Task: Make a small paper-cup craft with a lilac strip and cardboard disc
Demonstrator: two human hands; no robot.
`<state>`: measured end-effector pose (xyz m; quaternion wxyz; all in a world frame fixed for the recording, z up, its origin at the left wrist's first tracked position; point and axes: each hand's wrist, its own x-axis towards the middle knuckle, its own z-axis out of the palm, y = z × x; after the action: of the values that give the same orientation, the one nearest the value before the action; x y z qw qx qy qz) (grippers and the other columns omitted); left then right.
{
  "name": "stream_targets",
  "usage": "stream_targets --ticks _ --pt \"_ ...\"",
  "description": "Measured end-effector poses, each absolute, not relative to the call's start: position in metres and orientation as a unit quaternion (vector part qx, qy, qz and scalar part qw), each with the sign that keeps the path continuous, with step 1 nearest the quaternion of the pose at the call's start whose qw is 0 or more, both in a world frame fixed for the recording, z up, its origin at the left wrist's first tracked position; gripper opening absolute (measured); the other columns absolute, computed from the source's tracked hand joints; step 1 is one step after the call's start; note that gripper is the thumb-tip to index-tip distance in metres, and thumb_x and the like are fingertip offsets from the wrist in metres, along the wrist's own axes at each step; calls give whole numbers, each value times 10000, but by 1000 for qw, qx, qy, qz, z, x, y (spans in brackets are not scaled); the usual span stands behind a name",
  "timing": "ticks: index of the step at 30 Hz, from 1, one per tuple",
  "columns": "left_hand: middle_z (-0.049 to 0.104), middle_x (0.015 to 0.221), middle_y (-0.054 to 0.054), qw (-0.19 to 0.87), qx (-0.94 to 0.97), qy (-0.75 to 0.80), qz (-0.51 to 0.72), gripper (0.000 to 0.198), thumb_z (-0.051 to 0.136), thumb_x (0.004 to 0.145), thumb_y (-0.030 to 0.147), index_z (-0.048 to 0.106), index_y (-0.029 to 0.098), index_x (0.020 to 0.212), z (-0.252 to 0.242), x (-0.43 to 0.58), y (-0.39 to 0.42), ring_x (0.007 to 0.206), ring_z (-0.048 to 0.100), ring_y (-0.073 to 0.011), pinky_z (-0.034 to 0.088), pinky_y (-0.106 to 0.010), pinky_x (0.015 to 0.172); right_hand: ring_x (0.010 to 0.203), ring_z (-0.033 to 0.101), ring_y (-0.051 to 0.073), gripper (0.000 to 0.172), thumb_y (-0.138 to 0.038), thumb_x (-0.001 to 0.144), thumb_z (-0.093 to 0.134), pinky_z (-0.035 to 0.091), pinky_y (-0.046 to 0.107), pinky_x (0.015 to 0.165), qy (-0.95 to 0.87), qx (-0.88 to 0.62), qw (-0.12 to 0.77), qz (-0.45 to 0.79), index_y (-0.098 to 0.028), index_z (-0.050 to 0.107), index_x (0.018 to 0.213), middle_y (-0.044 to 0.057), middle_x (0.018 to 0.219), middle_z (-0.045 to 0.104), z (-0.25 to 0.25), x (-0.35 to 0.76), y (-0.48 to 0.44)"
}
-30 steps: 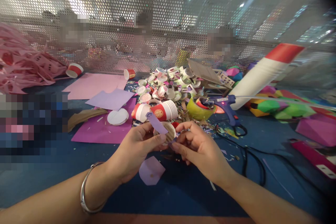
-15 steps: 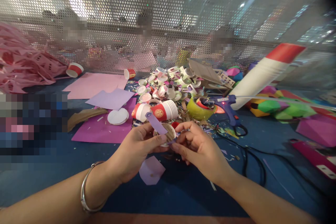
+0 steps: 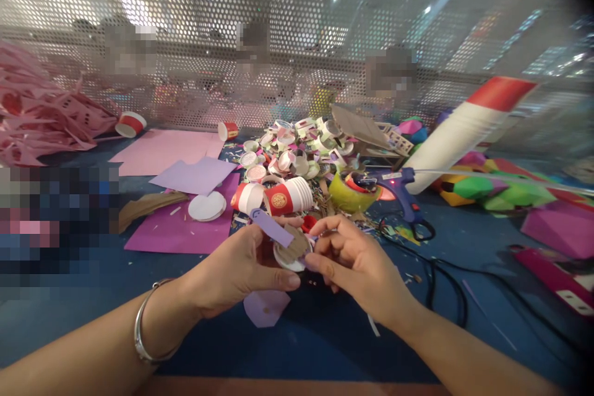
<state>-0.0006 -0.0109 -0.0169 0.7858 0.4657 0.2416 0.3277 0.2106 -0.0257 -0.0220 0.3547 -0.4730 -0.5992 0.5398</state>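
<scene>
Near the middle, a small round paper piece (image 3: 292,258) has a white rim and a brown cardboard disc (image 3: 295,245) inside. A purple paper strip (image 3: 273,227) with a drawn smile lies across it, tilted up to the left. My right hand (image 3: 341,253) pinches the piece's right edge between thumb and fingers, beside a bit of red. My left hand (image 3: 245,263) is spread around the left side. Its thumb sits apart below the rim, and its other fingers are partly hidden behind the piece. A light purple cut paper shape (image 3: 266,308) lies below on the blue table.
Red-and-white paper cups (image 3: 290,196) lie just beyond my hands, before a pile of cut cup pieces (image 3: 297,151). A blue glue gun (image 3: 406,195) with a trailing black cord (image 3: 434,284) rests against a yellow-green bowl (image 3: 352,193). White discs (image 3: 207,206) lie on magenta paper (image 3: 162,232).
My left thumb has come off the round piece and moved down, uncovering more of its rim. The purple strip has shifted slightly left and lower. My right hand keeps its pinch.
</scene>
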Motion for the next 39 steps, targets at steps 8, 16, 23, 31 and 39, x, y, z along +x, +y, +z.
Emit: stream_targets --ticks 8,16,23,31,39 --pt "695 1084 -52 747 506 283 325 628 808 756 128 537 209 1317 -18 -5 -3 1015 638 -188 482 -303 880 545 547 70 288 -391 884 699 462 185 471 -594 -461 360 553 -245 511 1046 -64 719 562 -21 213 -27" --pt "699 1173 -98 743 540 273 287 585 807 763 153 588 184 1304 -16 -10 2 1111 630 -248 452 -404 1003 537 544 57 271 -376 891 695 464 178 478 -597 -460 370 543 -241 516 1044 -64 738 566 -21 217 -28" --pt "703 1181 -89 728 536 295 310 510 786 813 200 575 181 1278 -17 -17 7 1112 636 -219 478 -368 989 555 552 64 252 -367 896 691 470 174 475 -610 -456 359 539 -251 529 1051 -63 734 559 -25 221 -27" --pt "729 1056 -31 767 480 262 336 440 766 825 126 603 199 1227 -14 -7 -4 1000 668 -149 496 -292 935 569 552 58 238 -345 894 693 467 164 482 -619 -452 356 534 -241 533 1036 -59 749 554 -22 219 -28" --pt "737 1081 -42 771 420 270 395 567 758 806 51 536 200 1306 -14 1 -11 1028 672 -140 499 -259 929 565 547 66 279 -374 898 686 465 170 479 -615 -456 354 537 -245 510 1072 -62 735 569 -22 218 -29"
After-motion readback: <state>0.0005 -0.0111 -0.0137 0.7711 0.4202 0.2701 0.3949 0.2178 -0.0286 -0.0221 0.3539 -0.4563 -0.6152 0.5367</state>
